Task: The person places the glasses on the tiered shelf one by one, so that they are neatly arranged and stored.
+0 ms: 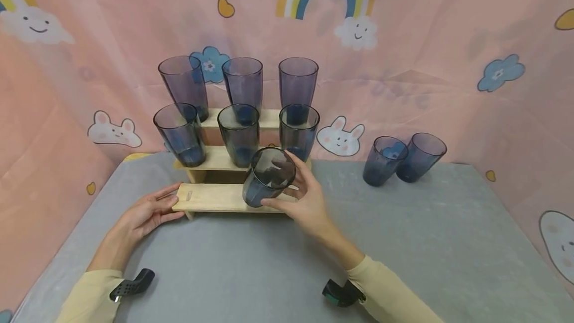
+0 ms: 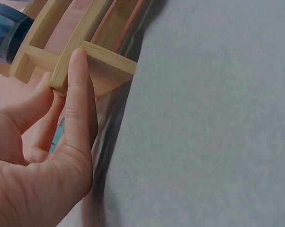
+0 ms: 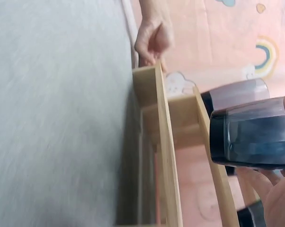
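Observation:
A stepped wooden rack (image 1: 211, 197) stands on the grey table, with three tiers. My left hand (image 1: 145, 217) grips the left end of its lowest step; in the left wrist view the thumb and fingers (image 2: 77, 99) lie against the wood. With thumb and fingers around its side, my right hand (image 1: 311, 208) holds a dark tinted drinking glass (image 1: 259, 191), tilted, over the right half of that step. The right wrist view shows the glass's base apart from the front board. Three similar glasses (image 1: 239, 138) stand on the middle tier and three more (image 1: 242, 81) on the top tier.
Two more tinted glasses (image 1: 381, 168) stand close together at the back right of the grey table (image 1: 403, 248). Behind the rack hangs a pink cloth (image 1: 417, 39) with rainbows, clouds and rabbits. A black strap device (image 1: 343, 293) sits at each wrist.

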`<state>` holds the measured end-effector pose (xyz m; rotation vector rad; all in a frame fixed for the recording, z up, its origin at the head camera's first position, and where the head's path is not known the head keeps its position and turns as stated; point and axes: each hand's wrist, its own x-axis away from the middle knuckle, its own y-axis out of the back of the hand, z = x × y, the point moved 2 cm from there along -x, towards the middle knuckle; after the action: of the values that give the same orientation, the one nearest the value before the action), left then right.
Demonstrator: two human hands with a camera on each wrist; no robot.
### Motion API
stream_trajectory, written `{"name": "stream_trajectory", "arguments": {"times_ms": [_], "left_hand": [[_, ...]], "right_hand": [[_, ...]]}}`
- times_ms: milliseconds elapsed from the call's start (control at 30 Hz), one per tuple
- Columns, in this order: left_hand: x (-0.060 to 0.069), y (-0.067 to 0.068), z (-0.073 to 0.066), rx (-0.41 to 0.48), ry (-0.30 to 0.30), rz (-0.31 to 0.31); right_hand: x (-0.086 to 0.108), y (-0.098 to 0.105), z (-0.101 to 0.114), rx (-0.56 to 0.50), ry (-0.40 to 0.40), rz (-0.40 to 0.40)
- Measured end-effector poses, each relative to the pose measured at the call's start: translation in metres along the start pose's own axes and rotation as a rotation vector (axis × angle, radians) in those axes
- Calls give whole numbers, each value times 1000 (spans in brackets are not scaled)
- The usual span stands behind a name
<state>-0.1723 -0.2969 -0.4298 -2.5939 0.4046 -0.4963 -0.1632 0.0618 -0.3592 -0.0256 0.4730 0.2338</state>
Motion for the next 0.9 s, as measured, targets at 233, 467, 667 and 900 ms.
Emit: {"name": "stream_trajectory", "arguments": {"times_ms": [233, 467, 667, 900], "left_hand": [[1, 0, -1, -15, -10, -11], [0, -1, -1, -15, -2, -19], [-1, 0, 0, -9, -8, -1], [-1, 3, 2, -40, -32, 12]], "right_hand": [[-13, -36, -5, -14, -8, 49], [-20, -66, -16, -15, 20, 79], [-29, -90, -26, -42, 19, 81], [-31, -113, -34, -54, 50, 96]]}}
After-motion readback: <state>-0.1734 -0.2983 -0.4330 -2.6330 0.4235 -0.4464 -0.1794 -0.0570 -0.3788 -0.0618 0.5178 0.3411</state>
